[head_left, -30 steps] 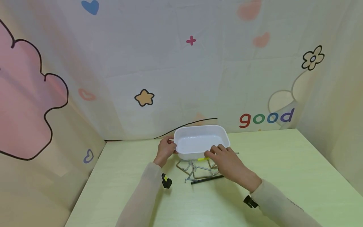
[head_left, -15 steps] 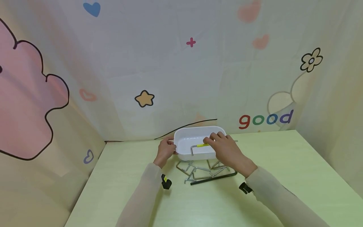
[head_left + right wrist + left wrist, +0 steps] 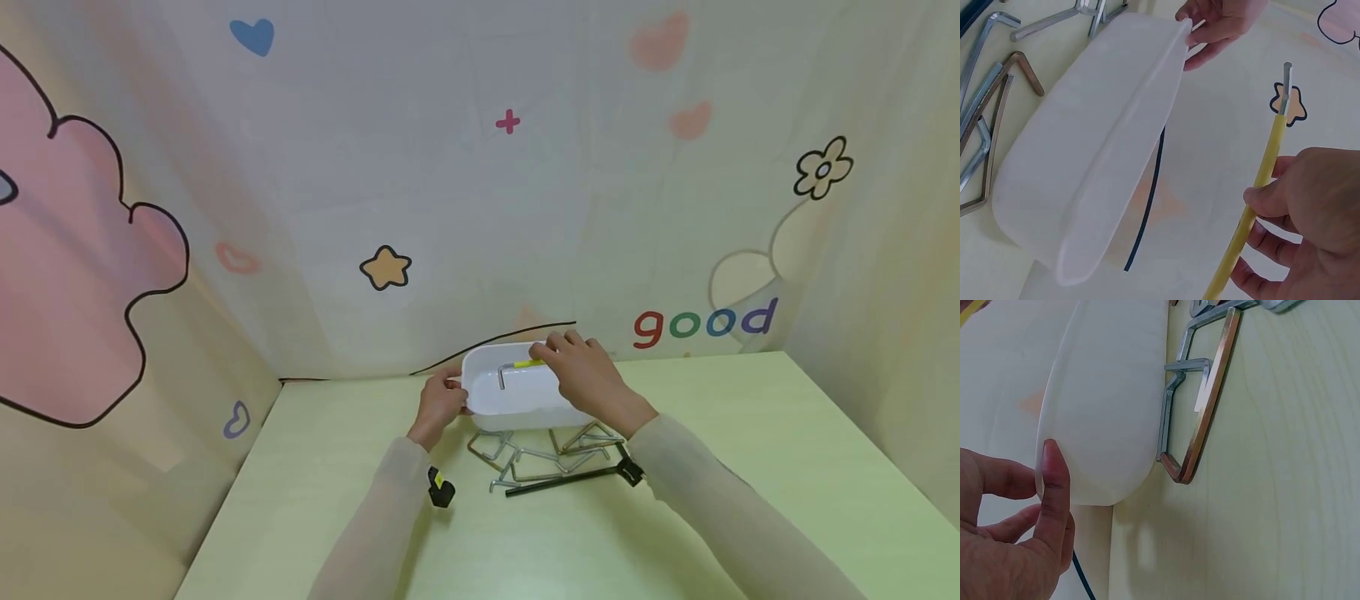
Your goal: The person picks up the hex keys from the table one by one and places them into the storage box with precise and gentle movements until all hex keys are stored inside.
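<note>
A white rectangular tray [image 3: 517, 419] stands at the back of the table. My left hand [image 3: 438, 408] pinches its left rim, thumb [image 3: 1055, 469] on the outer wall and fingers at the other side. Over the tray, my right hand [image 3: 588, 379] pinches a hex key with a yellow sleeve [image 3: 1259, 175]. The key's bare bent end [image 3: 502, 378] points left and down above the tray. In front of the tray lie several loose hex keys, silver and bronze [image 3: 537, 477], partly overlapping. A long black hex key [image 3: 558, 482] lies nearest me, its right end overlapped by the right wrist strap.
The pale wooden table [image 3: 360, 500] extends to both sides and in front of the keys. Behind the tray hangs a printed curtain [image 3: 450, 208], close to the tray's back edge. Black straps [image 3: 441, 487] sit at both wrists.
My right hand has lifted the yellow-sleeved hex key from the pile at the tray's front and carried it up and back over the tray. My left hand stays on the rim.
</note>
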The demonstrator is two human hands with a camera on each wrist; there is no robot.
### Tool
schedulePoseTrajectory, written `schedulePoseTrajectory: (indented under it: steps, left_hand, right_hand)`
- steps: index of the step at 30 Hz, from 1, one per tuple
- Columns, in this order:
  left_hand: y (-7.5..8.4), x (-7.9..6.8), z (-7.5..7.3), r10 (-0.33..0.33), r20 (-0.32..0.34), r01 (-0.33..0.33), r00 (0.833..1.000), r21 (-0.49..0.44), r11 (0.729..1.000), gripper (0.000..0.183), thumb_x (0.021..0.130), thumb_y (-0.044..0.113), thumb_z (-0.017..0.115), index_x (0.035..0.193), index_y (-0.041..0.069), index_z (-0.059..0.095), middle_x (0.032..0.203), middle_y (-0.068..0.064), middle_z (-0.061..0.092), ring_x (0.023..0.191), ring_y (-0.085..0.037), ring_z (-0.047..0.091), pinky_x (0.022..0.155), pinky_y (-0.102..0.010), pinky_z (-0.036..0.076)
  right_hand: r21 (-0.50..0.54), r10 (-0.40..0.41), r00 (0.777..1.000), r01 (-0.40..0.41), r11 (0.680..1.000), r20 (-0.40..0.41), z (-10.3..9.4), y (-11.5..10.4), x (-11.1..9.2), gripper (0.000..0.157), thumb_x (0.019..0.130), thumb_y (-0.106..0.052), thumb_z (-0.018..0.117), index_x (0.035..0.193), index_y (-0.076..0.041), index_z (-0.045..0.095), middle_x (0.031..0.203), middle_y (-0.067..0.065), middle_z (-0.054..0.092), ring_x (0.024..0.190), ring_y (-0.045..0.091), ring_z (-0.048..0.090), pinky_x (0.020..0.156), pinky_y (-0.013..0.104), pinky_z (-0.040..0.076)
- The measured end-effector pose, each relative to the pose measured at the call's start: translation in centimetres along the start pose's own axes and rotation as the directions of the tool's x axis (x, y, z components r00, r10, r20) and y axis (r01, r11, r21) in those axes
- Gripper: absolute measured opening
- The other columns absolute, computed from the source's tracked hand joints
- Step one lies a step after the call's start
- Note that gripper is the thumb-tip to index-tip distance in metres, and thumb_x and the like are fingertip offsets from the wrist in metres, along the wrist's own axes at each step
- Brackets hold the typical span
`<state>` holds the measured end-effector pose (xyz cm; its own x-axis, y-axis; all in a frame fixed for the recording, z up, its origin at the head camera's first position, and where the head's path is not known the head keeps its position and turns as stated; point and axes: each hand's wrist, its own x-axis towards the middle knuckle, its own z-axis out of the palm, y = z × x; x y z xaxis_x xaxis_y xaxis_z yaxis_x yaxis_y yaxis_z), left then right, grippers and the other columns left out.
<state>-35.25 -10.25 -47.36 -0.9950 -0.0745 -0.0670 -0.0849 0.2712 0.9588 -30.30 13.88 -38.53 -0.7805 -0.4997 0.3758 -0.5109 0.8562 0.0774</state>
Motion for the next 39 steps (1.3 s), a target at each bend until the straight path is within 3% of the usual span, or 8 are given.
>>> schedulePoseTrajectory:
  steps: [9, 18, 26, 28, 39]
  left_hand:
    - [0.0, -0.1, -0.1, 0.002, 0.004, -0.002, 1.0, 0.003, 1.0, 0.047, 0.085, -0.002, 0.056, 0.131, -0.001, 0.054, 0.095, -0.01, 0.053, 0.069, -0.015, 0.056, 0.058, -0.023, 0.059]
    - [0.1, 0.0, -0.1, 0.005, 0.005, -0.005, 1.0, -0.006, 1.0, 0.049, 0.083, -0.003, 0.056, 0.133, -0.001, 0.054, 0.098, -0.011, 0.053, 0.07, -0.016, 0.056, 0.06, -0.025, 0.06]
    - [0.1, -0.4, -0.2, 0.032, 0.013, -0.032, 0.999, -0.028, 0.999, 0.05, 0.082, -0.004, 0.055, 0.133, -0.002, 0.055, 0.097, -0.01, 0.051, 0.066, -0.014, 0.055, 0.068, -0.036, 0.063]
    - [0.2, -0.4, -0.3, 0.035, 0.017, -0.035, 0.999, -0.042, 0.999, 0.051, 0.082, -0.004, 0.054, 0.133, -0.001, 0.055, 0.096, -0.01, 0.051, 0.065, -0.014, 0.055, 0.071, -0.039, 0.063]
    - [0.2, -0.3, -0.2, 0.012, 0.005, -0.012, 1.0, -0.061, 0.998, 0.052, 0.082, -0.004, 0.054, 0.134, -0.003, 0.054, 0.096, -0.009, 0.051, 0.068, -0.015, 0.055, 0.061, -0.027, 0.061]
  right_hand:
    - [0.036, 0.041, 0.995, -0.045, 0.998, 0.093, 1.4, 0.2, 1.5, 0.042, 0.091, 0.004, 0.059, 0.125, -0.02, 0.058, 0.111, 0.006, 0.061, 0.106, 0.029, 0.054, 0.076, 0.044, 0.053]
    - [0.079, 0.038, 0.99, -0.05, 0.996, 0.137, 2.7, 0.2, 3.1, 0.04, 0.094, 0.004, 0.053, 0.125, -0.021, 0.059, 0.116, 0.005, 0.061, 0.108, 0.029, 0.054, 0.084, 0.049, 0.053]
    - [0.086, 0.062, 0.971, -0.084, 0.993, 0.23, 3.8, 0.4, 4.2, 0.04, 0.096, 0.003, 0.05, 0.127, -0.02, 0.058, 0.125, 0.007, 0.058, 0.113, 0.03, 0.053, 0.091, 0.052, 0.052]
    - [0.088, 0.065, 0.966, -0.09, 0.992, 0.251, 4.1, 0.5, 4.5, 0.04, 0.096, 0.004, 0.049, 0.127, -0.02, 0.058, 0.127, 0.007, 0.058, 0.114, 0.03, 0.052, 0.091, 0.052, 0.052]
    - [0.106, 0.033, 0.944, -0.071, 0.992, 0.327, 6.0, 1.3, 5.3, 0.038, 0.094, 0.005, 0.051, 0.122, -0.019, 0.059, 0.121, 0.009, 0.061, 0.106, 0.03, 0.056, 0.075, 0.042, 0.053]
